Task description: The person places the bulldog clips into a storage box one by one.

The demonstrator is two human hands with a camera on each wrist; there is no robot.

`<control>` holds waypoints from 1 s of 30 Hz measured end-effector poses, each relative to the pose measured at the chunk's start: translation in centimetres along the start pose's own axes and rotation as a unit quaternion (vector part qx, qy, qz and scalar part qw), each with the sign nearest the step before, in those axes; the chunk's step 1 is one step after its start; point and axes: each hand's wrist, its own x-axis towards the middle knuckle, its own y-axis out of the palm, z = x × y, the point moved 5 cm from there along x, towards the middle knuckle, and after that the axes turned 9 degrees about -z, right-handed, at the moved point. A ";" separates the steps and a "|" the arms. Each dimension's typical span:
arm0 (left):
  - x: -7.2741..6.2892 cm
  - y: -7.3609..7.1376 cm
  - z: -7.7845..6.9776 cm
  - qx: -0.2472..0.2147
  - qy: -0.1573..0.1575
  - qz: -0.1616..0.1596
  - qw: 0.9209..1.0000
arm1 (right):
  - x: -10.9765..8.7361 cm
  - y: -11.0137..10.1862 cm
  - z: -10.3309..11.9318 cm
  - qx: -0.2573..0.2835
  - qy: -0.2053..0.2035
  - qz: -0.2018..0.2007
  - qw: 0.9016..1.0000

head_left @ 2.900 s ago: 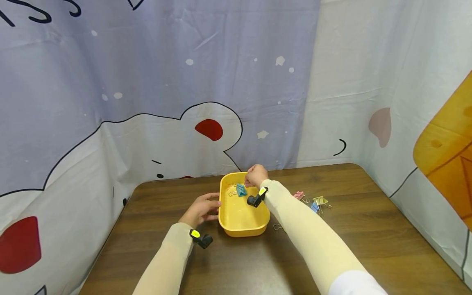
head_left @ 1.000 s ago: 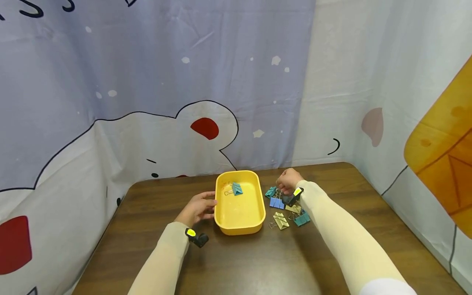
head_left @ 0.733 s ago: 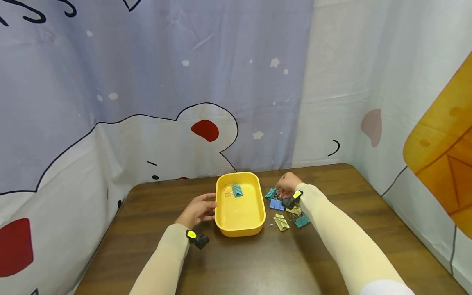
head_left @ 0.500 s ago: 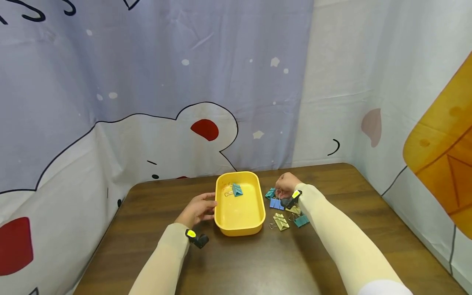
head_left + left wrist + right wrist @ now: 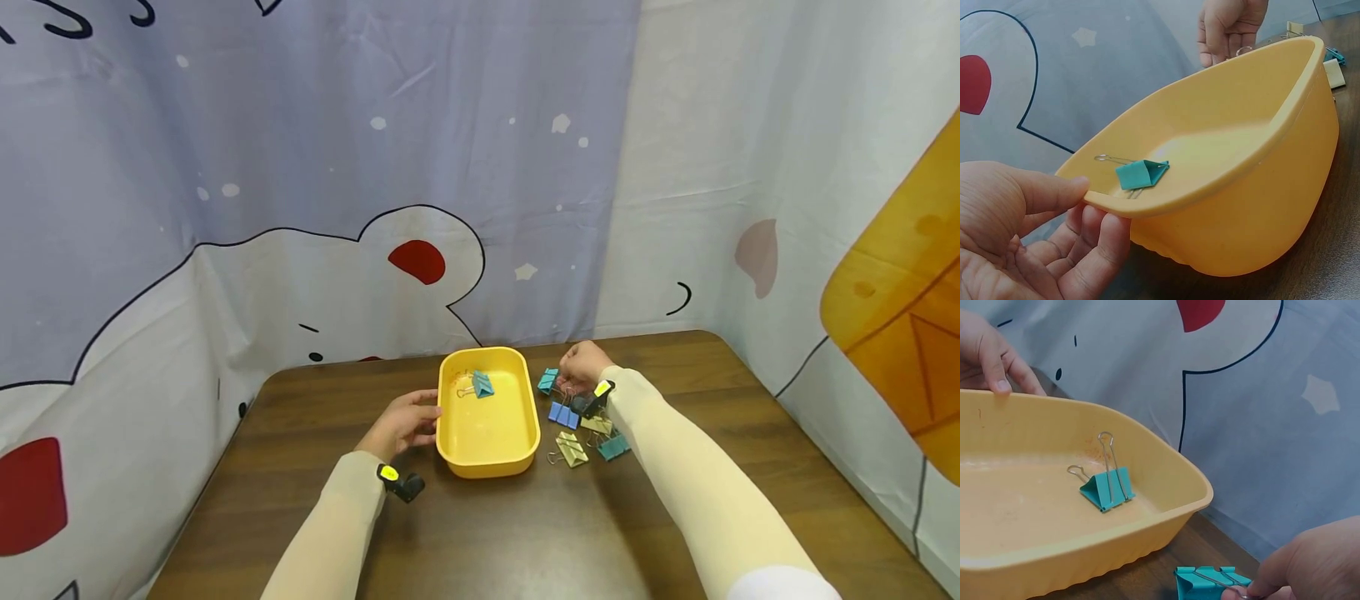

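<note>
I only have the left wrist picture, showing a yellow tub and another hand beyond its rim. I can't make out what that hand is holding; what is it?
Observer: The right wrist view shows the right hand pinching a wire handle of a teal binder clip.

Visitor: Is there any blue clip around? I don't see one.

Observer: Yes, in the head view a blue binder clip lies on the table, to the right of the yellow tub.

Visitor: Anything inside the tub I'm missing?

Observer: Reddish marks show in the right wrist view, near the clip inside.
</note>
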 end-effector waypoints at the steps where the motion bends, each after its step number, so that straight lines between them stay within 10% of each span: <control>1: 0.0 0.0 0.0 0.000 0.000 0.000 1.000 | 0.1 0.0 0.1 0.001 0.000 -0.001 1.000; 30: 0.1 -0.1 0.2 -0.003 -0.009 -0.002 1.000 | -1.0 -0.4 6.3 -0.050 -0.080 -0.026 0.995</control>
